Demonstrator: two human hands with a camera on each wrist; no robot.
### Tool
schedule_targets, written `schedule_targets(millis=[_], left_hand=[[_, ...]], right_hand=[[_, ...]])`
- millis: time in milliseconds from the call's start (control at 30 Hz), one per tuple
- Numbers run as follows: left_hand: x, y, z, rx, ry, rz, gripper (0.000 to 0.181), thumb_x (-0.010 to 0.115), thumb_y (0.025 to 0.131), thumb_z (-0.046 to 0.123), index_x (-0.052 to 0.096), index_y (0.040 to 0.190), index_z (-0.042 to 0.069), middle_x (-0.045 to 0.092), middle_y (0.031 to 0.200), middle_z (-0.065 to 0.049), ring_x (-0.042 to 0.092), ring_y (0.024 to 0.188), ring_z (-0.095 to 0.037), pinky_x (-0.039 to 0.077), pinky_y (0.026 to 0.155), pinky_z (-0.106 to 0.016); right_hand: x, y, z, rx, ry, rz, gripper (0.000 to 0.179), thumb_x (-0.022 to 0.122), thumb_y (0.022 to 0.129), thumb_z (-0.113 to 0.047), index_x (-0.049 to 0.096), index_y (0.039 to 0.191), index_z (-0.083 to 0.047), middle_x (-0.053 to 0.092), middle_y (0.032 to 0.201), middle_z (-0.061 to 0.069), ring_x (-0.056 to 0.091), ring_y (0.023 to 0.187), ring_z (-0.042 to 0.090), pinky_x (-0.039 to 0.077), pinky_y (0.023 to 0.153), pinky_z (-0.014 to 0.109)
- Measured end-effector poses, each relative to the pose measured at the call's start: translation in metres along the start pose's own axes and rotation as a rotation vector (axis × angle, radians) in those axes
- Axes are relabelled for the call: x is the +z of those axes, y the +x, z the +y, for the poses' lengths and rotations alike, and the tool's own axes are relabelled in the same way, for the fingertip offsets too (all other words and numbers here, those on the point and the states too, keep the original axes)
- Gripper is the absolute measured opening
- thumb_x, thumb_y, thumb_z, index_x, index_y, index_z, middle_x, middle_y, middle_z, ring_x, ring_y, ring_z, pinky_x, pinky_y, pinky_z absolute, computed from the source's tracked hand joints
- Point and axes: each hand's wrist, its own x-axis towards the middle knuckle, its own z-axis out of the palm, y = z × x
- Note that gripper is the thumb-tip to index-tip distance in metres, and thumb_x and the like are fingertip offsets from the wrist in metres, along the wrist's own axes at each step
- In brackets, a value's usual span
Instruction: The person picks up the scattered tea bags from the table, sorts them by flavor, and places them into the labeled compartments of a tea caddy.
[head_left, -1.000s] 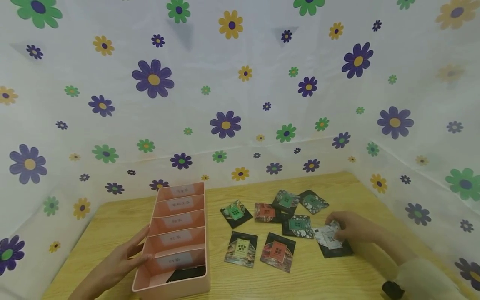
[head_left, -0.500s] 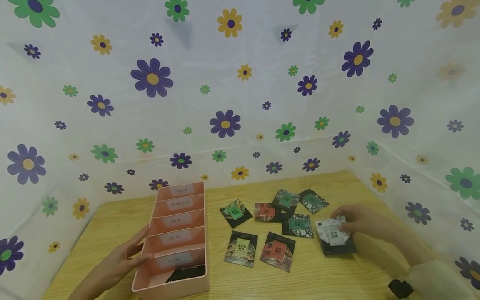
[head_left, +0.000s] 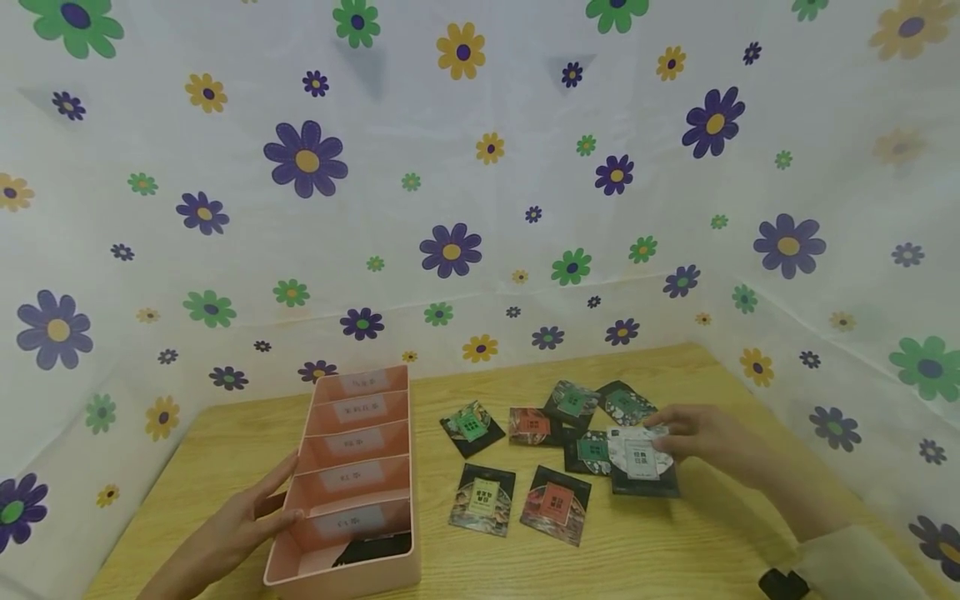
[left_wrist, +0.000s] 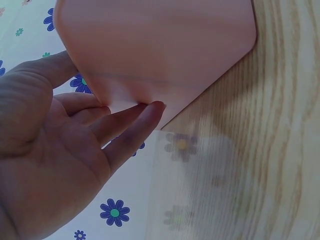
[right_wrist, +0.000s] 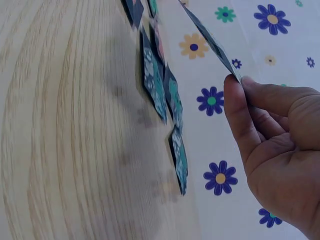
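In the head view my left hand [head_left: 243, 521] holds the left wall of a long pink divided box [head_left: 416, 558]. The left wrist view shows fingertips against the outer wall of the box [left_wrist: 160, 45], with the thumb reaching over its edge. My right hand [head_left: 708, 446] pinches the upper right corner of a black sachet with a white label [head_left: 641, 458]. It is lifted and tilted, partly covering a green-labelled sachet [head_left: 587, 450]. In the right wrist view, thumb and index finger of the right hand [right_wrist: 285, 135] pinch the sachet's edge [right_wrist: 212, 45].
Other sachets lie flat on the wooden table [head_left: 465, 575]: a yellow-labelled one [head_left: 483, 500], a red-labelled one [head_left: 555, 504] and several farther back. Black packets [head_left: 375, 547] lie in the box's nearest compartment. Flower-patterned sheeting [head_left: 525, 183] encloses the back and sides.
My right hand has lifted the white-labelled sachet from the table and carried it left, over the edge of a green-labelled one. The left hand and box have stayed put.
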Motion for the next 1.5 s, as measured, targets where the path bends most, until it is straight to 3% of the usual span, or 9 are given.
schedule_targets(millis=[367,600,767,1033,1267,1500], left_hand=[[0.001,0.001,-0.001,0.03,-0.005,-0.008,0.078,0.055,0.109,0.017,0.003,0.164,0.001,0.005,0.165,-0.037,0.03,0.139,-0.066,0.056,0.096,-0.033],[0.002,0.0,-0.002,0.017,-0.008,-0.011,0.079,0.055,0.109,0.017,0.002,0.165,0.002,0.005,0.165,-0.037,0.031,0.139,-0.065,0.056,0.095,-0.032],[0.002,0.0,-0.003,0.016,-0.007,-0.014,0.078,0.054,0.109,0.017,0.002,0.165,0.003,0.005,0.165,-0.037,0.031,0.139,-0.065,0.056,0.094,-0.03],[0.002,0.001,-0.004,0.011,-0.015,-0.015,0.078,0.054,0.109,0.017,0.001,0.165,0.002,0.003,0.164,-0.037,0.029,0.139,-0.066,0.056,0.096,-0.036],[0.002,0.0,-0.004,-0.03,0.001,0.004,0.079,0.056,0.109,0.018,0.003,0.165,0.003,0.005,0.165,-0.035,0.03,0.14,-0.064,0.056,0.097,-0.041],[0.002,0.001,-0.003,-0.078,0.011,0.021,0.081,0.058,0.108,0.021,0.003,0.165,0.004,0.005,0.166,-0.034,0.031,0.142,-0.061,0.056,0.098,-0.043]], right_hand=[[0.021,0.012,-0.017,-0.033,0.077,0.036,0.039,0.068,0.101,-0.013,0.06,0.133,0.008,0.07,0.119,0.026,0.072,0.084,0.023,0.062,0.078,0.046],[0.034,0.024,-0.029,-0.051,0.046,0.023,0.041,0.069,0.1,-0.015,0.061,0.133,0.007,0.072,0.114,0.022,0.071,0.084,0.025,0.061,0.079,0.047],[0.047,0.036,-0.037,-0.084,0.024,0.007,0.037,0.07,0.101,-0.017,0.064,0.132,0.002,0.069,0.122,0.021,0.071,0.083,0.025,0.061,0.079,0.046],[0.078,0.06,-0.059,-0.175,0.05,-0.057,0.033,0.068,0.102,-0.016,0.066,0.131,-0.001,0.07,0.117,0.016,0.07,0.078,0.026,0.06,0.075,0.049],[0.111,0.08,-0.081,-0.253,0.097,-0.072,0.031,0.068,0.101,-0.011,0.067,0.131,0.0,0.069,0.123,0.019,0.071,0.082,0.021,0.062,0.072,0.043],[0.146,0.095,-0.107,-0.306,0.178,-0.118,0.031,0.067,0.101,-0.005,0.065,0.13,0.006,0.072,0.102,0.014,0.07,0.078,0.02,0.062,0.071,0.043]])
